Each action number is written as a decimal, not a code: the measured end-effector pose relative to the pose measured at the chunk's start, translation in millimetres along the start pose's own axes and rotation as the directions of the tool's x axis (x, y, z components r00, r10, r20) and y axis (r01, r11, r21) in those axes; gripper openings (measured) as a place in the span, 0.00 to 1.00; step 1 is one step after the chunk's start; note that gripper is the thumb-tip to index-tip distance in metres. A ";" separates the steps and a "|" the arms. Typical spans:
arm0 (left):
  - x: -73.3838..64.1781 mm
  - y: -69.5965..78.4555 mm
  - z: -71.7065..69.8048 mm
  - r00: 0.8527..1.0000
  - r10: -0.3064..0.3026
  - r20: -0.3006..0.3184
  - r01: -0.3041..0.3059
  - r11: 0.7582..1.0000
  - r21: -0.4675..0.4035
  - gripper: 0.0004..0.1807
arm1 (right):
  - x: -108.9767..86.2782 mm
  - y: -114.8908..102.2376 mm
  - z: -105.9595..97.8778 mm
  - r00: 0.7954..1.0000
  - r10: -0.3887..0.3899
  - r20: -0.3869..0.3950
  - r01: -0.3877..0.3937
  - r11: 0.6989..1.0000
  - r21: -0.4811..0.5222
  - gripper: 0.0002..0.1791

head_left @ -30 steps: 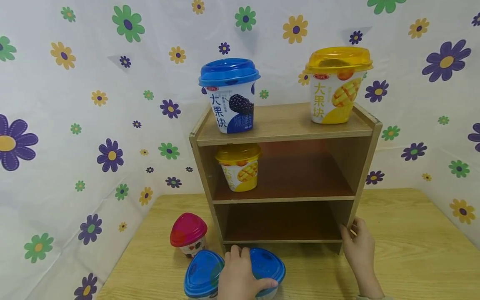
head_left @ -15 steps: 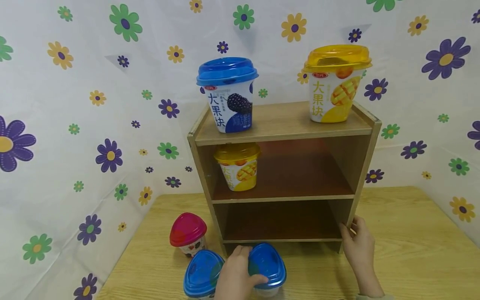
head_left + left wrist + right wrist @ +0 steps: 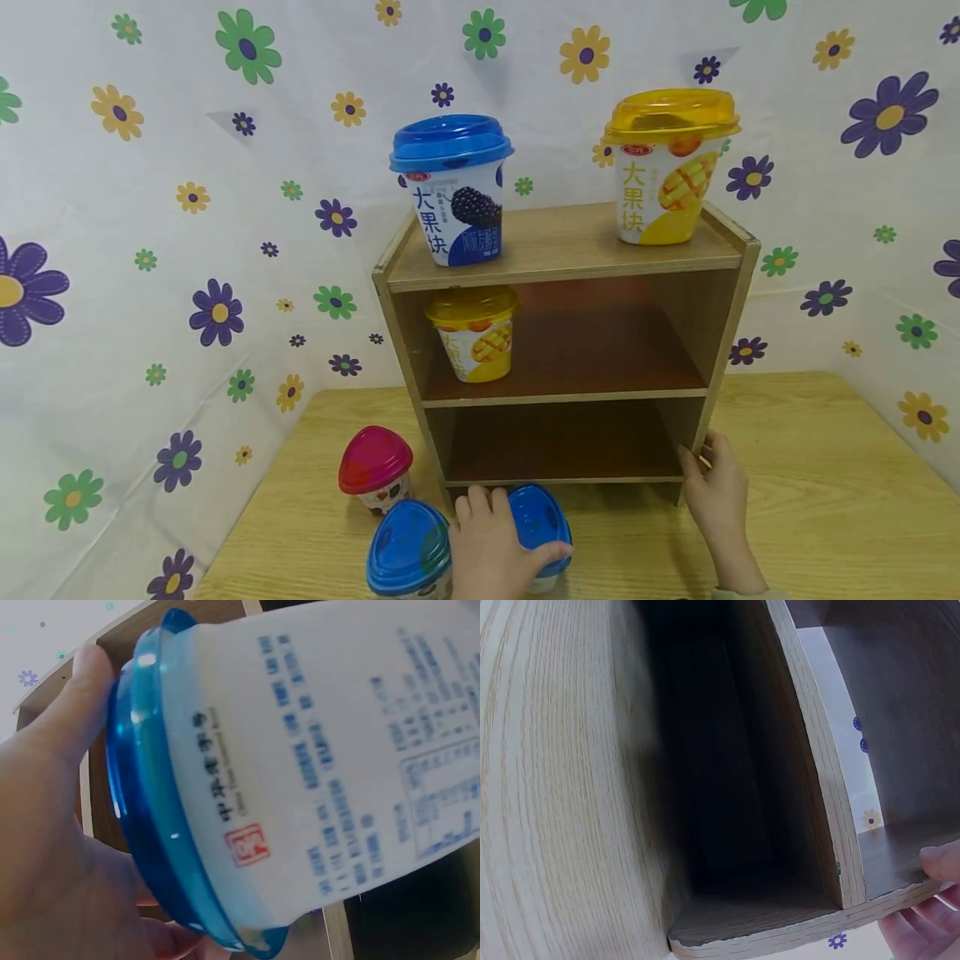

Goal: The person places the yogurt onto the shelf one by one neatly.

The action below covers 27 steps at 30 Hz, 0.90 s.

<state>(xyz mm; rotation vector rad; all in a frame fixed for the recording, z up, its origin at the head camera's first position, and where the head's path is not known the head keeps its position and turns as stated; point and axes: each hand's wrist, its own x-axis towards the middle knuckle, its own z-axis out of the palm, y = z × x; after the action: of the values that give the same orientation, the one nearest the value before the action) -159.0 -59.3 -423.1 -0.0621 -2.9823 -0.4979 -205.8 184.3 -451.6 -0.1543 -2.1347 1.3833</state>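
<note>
My left hand (image 3: 491,546) is at a white cup with a blue lid (image 3: 542,525) in front of the shelf. Its thumb and fingers are spread, and the hand overlaps the lid's left part. In the left wrist view the thumb lies right at the edge of the blue lid (image 3: 150,787), the fingers partly hidden behind the lid. My right hand (image 3: 716,492) grips the right side panel of the wooden shelf (image 3: 570,397), thumb inside and fingers outside. In the right wrist view the right hand (image 3: 934,915) pinches that panel's edge.
A second blue-lidded cup (image 3: 408,546) and a pink-lidded cup (image 3: 375,467) stand to the left on the table (image 3: 825,500). Atop the shelf are a blackberry cup (image 3: 453,192) and a yellow mango cup (image 3: 670,167). Another yellow-lidded cup (image 3: 476,333) occupies the middle tier.
The blue-lidded cup by my left hand has turned and shifted slightly toward the shelf. My left fingers have spread on it. The right hand keeps its hold on the panel.
</note>
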 end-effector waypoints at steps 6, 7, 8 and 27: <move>1.6 -3.5 -5.1 0.995 0.053 0.088 -0.045 0.994 -0.097 0.54 | -0.7 0.1 0.2 1.000 0.006 -0.009 -0.006 1.000 -0.005 0.16; 2.2 -4.2 -6.7 0.993 0.061 0.104 -0.047 0.990 -0.131 0.52 | -0.7 0.1 0.2 1.000 0.008 -0.011 -0.008 1.000 -0.007 0.16; 2.5 -4.7 -8.4 0.990 0.069 0.120 -0.048 0.984 -0.171 0.50 | -0.7 0.1 0.1 1.000 0.009 -0.010 -0.009 1.000 -0.008 0.16; 4.6 -3.6 2.5 0.994 0.002 0.108 0.022 0.975 -0.221 0.59 | -0.1 1.9 0.9 0.999 -0.041 -0.026 0.040 0.999 -0.029 0.15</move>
<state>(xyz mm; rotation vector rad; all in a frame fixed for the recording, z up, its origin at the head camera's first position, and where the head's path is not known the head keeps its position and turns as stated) -164.1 -61.8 -426.1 -0.0968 -3.0178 -0.8532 -206.6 184.4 -453.5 -0.1392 -2.1247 1.3211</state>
